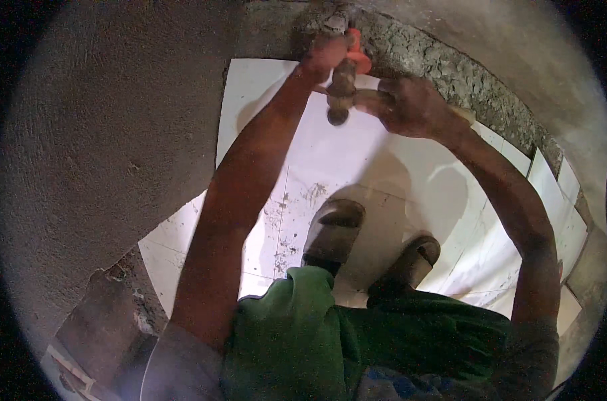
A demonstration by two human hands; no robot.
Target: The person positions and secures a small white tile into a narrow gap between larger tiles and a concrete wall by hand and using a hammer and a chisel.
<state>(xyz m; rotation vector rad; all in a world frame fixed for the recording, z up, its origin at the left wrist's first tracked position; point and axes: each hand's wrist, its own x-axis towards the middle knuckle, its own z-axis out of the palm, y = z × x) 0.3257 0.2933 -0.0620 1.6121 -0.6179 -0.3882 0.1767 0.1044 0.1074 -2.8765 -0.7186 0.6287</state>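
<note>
My right hand (417, 107) is closed round the wooden handle of a hammer (341, 97), whose metal head lies over the white floor tiles, close to my left hand. My left hand (328, 55), slightly blurred, is closed on a chisel with an orange-red guard (359, 61). The guard shows just right of the fingers. This is at the base of the wall, along a strip of rough broken mortar (437, 63). The chisel's tip cannot be made out.
White tiles (330, 157) with scattered crumbs cover the floor under me. My sandalled feet (337, 230) stand on them. A rough grey wall (116, 134) rises on the left, another curves along the far and right sides. Tiles (544, 184) meet the wall at right.
</note>
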